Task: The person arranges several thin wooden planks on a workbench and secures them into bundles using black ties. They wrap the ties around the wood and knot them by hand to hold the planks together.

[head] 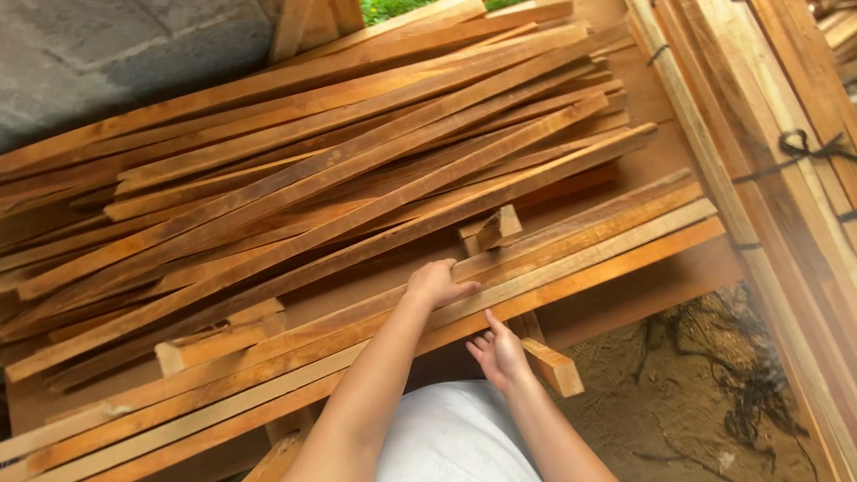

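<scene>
The long wood strips (571, 254) lie side by side near the table's front edge. The left hand (435, 284) rests on top with fingers curled over one strip, likely to steady it, while the right hand (500, 353) waits below the edge, fingers loosely apart. Behind sits a big messy pile of strips (339, 170).

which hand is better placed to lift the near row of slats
Left, most likely. The left hand already rests on top of the near slats, fingers curled over one. The right hand sits lower at their front edge, fingertips only touching, palm open.
</scene>
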